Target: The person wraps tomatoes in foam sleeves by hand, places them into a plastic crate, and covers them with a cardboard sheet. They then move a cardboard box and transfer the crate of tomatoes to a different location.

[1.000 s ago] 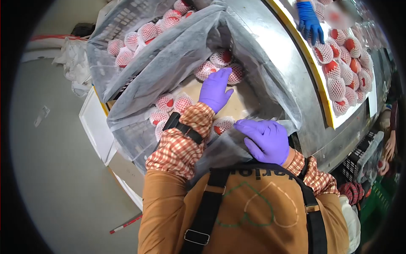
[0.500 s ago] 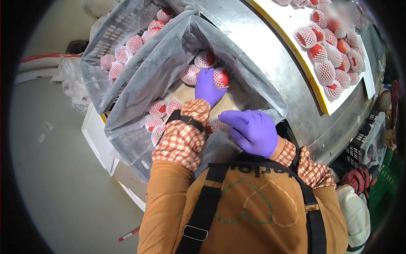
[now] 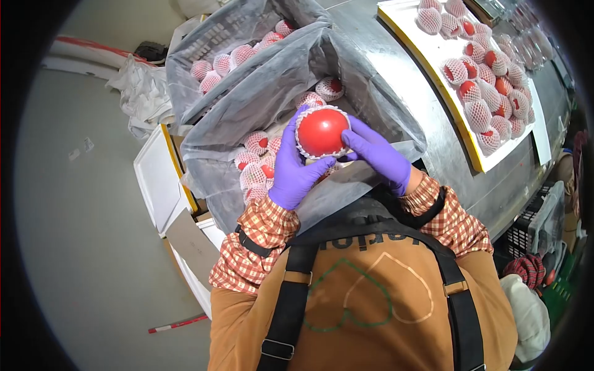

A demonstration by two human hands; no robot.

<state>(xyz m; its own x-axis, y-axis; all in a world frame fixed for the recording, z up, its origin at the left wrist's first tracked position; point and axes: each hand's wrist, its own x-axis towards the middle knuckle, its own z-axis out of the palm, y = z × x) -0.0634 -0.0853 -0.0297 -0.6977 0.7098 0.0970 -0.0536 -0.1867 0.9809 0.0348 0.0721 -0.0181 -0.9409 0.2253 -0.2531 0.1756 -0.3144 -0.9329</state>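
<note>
A shiny, round red fruit [image 3: 324, 132] sits in a white foam net that leaves its smooth top bare. My left hand [image 3: 297, 162], in a purple glove, wraps it from the left with the thumb along its lower edge. From the right, my gloved right hand [image 3: 378, 153] grips the same fruit, fingertips at the net's rim. Both hands hold it above a crate lined with grey sheeting [image 3: 247, 111]. Inside that crate, netted fruits [image 3: 255, 176] are grouped at the left, and a couple more [image 3: 330, 88] lie at the far corner.
Behind the lined crate stands a second lined crate [image 3: 185, 59] with several netted fruits [image 3: 242, 54]. On the metal table [image 3: 427, 117] to the right, a yellow-edged white tray [image 3: 427, 65] bears many more. Clear plastic packaging [image 3: 533, 43] lies beyond it. White boxes [image 3: 162, 179] stand at the left.
My left hand has come up out of the crate with a netted fruit. My right hand has moved in and taken hold of it too. The view has shifted slightly.
</note>
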